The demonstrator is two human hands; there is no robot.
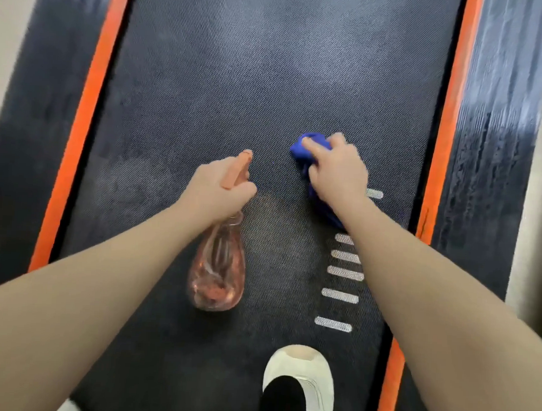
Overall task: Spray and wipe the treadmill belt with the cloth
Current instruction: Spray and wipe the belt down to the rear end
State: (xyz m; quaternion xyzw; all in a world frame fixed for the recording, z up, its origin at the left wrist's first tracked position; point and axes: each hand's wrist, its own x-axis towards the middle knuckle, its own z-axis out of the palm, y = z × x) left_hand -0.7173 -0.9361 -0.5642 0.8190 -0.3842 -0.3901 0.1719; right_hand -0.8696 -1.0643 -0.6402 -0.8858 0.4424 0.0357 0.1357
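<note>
The dark textured treadmill belt (237,89) fills the view, with pale damp patches further up. My left hand (216,190) grips the neck of a clear pink spray bottle (219,265) with an orange nozzle, its body hanging below the hand over the belt's middle. To the right, my right hand (336,171) holds a bunched blue cloth (306,148) down on the belt; part of the cloth is hidden under the hand and wrist.
Orange strips (91,98) and dark side rails (497,122) border the belt on both sides. White dash marks (340,295) run along the belt under my right forearm. My foot in a white shoe (299,383) stands on the belt near the bottom.
</note>
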